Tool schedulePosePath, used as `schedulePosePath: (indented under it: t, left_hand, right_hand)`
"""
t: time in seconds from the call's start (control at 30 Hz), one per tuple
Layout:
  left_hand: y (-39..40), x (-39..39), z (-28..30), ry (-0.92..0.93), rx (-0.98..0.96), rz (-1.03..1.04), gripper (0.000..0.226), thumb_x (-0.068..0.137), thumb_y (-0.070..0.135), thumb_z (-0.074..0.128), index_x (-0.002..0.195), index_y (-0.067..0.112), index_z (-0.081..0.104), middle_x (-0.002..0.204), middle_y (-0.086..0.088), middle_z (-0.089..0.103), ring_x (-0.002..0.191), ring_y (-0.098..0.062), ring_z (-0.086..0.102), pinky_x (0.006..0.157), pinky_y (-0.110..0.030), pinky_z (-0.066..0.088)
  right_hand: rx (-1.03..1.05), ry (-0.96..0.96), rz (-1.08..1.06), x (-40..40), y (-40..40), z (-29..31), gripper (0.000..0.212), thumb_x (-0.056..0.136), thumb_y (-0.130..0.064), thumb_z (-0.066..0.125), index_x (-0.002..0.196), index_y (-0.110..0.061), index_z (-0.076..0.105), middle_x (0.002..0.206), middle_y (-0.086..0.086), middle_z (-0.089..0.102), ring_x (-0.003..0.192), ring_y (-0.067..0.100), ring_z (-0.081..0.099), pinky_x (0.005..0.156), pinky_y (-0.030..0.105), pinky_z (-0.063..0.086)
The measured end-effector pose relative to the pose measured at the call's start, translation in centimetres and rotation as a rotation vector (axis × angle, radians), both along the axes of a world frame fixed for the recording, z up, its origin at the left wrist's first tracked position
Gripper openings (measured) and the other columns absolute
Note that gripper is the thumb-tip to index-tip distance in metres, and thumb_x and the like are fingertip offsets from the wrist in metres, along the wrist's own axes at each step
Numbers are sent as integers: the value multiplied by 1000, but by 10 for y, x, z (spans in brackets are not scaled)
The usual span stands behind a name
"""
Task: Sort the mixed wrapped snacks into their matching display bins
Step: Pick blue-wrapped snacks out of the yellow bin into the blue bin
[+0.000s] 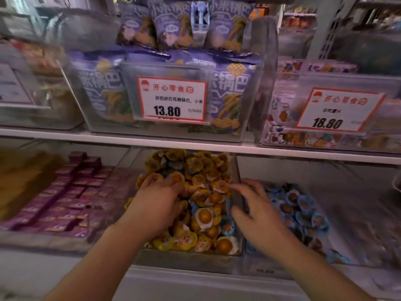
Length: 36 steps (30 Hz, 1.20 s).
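A clear middle bin [188, 260] on the lower shelf holds a heap of yellow-wrapped round snacks [201, 170], with a few blue-wrapped ones mixed in. To its right, another clear bin [355, 231] holds blue-wrapped round snacks [303, 209]. My left hand [156, 203] rests palm down on the yellow heap, fingertips curled into the wrappers near the back. My right hand [258, 211] hovers over the divider between the two bins with fingers spread and loosely bent, holding nothing that I can see.
A bin of purple wrapped bars [71, 196] lies at the lower left. On the upper shelf [195, 144] stand clear bins of purple snack bags [173, 29] with price tags 13.80 [171, 98] and 18.80 [338, 109]. The view is blurred at its edges.
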State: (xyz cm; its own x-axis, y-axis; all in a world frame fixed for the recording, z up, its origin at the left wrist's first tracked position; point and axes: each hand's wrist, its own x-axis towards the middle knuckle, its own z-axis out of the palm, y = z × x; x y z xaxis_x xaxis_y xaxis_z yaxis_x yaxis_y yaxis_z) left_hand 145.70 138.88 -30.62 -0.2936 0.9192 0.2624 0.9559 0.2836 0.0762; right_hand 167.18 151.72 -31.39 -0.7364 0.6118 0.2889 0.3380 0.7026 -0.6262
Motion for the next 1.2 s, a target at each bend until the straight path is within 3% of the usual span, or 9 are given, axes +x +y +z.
schedulePosePath:
  t: [0.1, 0.2, 0.27, 0.47, 0.6, 0.77, 0.93, 1.07, 1.2]
  left_hand:
    - [8, 26, 6, -153, 155, -105, 30, 93, 40, 52, 120, 31, 61, 118, 9, 59, 108, -16, 58, 99, -38, 43]
    - [26, 56, 4, -277, 7, -300, 53, 85, 53, 56, 133, 30, 52, 133, 9, 53, 119, -16, 52, 103, -38, 43]
    - [36, 63, -3, -173, -103, -294, 61, 85, 48, 57, 141, 30, 43, 143, 7, 46, 126, -21, 47, 106, -42, 38]
    - [29, 17, -5, 37, -32, -115, 33, 85, 30, 55, 117, 34, 63, 116, 8, 59, 114, -20, 53, 98, -38, 35]
    - [15, 0, -4, 88, -63, -5, 26, 93, 42, 49, 114, 38, 65, 110, 11, 57, 109, -19, 53, 94, -39, 35]
    - [24, 49, 0, -87, 6, -181, 38, 87, 59, 45, 103, 33, 67, 104, 9, 55, 98, -18, 55, 86, -37, 45]
    - [36, 59, -10, -152, -261, -203, 57, 80, 73, 51, 125, 37, 55, 123, 9, 52, 116, -18, 51, 104, -42, 33]
    - [37, 51, -11, -186, -303, -193, 67, 80, 75, 50, 136, 40, 48, 132, 11, 55, 122, -16, 49, 106, -42, 33]
    - [42, 54, -10, -176, -240, -212, 58, 80, 66, 60, 131, 39, 54, 124, 11, 58, 115, -17, 54, 103, -45, 40]
  right_hand:
    - [-37, 97, -19, -5, 0, -2, 27, 97, -32, 51, 120, -42, 57, 130, -10, 41, 103, -14, 41, 88, -6, 25]
    - [-126, 240, -41, -8, 1, -3, 24, 97, -39, 42, 109, -47, 62, 123, -7, 51, 116, -9, 48, 100, 7, 33]
    - [-176, 260, -31, -6, 1, -4, 29, 97, -43, 39, 111, -47, 64, 123, -7, 52, 119, -6, 48, 100, 7, 33]
    - [-178, 203, -29, -3, 0, -4, 42, 97, -55, 30, 119, -41, 64, 128, -11, 46, 120, -10, 44, 96, 0, 28]
    - [-168, 214, -30, -4, 0, -2, 34, 102, -45, 35, 114, -39, 65, 124, -9, 46, 115, -13, 45, 93, -2, 28]
    - [-179, 228, -38, -4, 0, -2, 31, 104, -34, 38, 115, -34, 67, 122, -7, 47, 113, -14, 45, 90, -3, 27]
    - [-188, 228, -29, -2, -4, 0, 37, 100, -43, 34, 117, -36, 66, 123, -7, 47, 115, -11, 44, 92, -2, 27]
    - [-188, 235, -23, -2, -4, -1, 44, 97, -48, 31, 119, -32, 65, 123, -7, 46, 115, -12, 44, 93, -1, 28]
    - [-174, 220, -28, -2, -3, -2, 37, 102, -40, 35, 120, -30, 65, 123, -7, 46, 116, -12, 43, 92, -2, 27]
